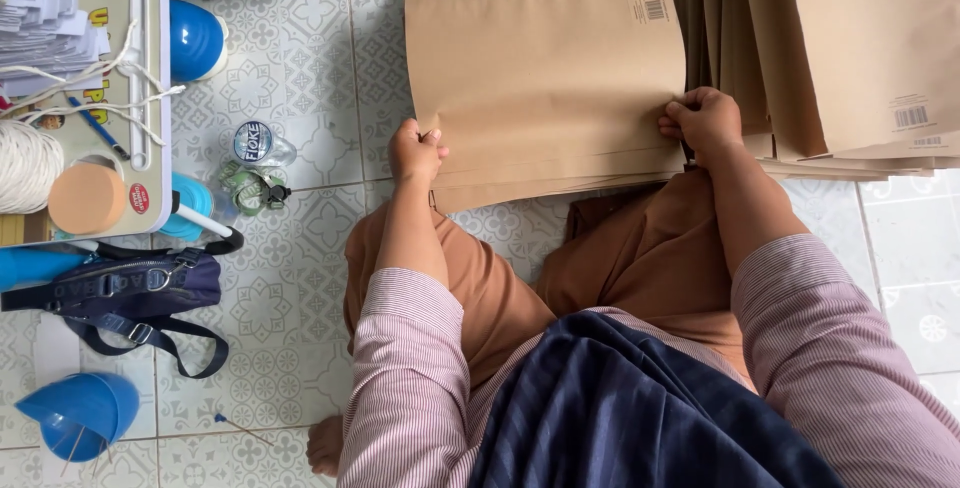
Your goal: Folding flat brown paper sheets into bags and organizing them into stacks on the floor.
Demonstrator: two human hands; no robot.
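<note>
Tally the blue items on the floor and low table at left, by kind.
Blue plastic funnel-like cones: 1
Blue round domed item by the table edge: 1
Navy strap bag: 1
Blue pen on the low table: 1
Light blue cylinder parts near the bag: 2
Total: 6
Partly hidden pieces may belong together; cannot tell.

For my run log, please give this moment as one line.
left hand: grips left edge of brown paper stack | right hand: grips its right edge | stack: on tiled floor | person: seated
</note>
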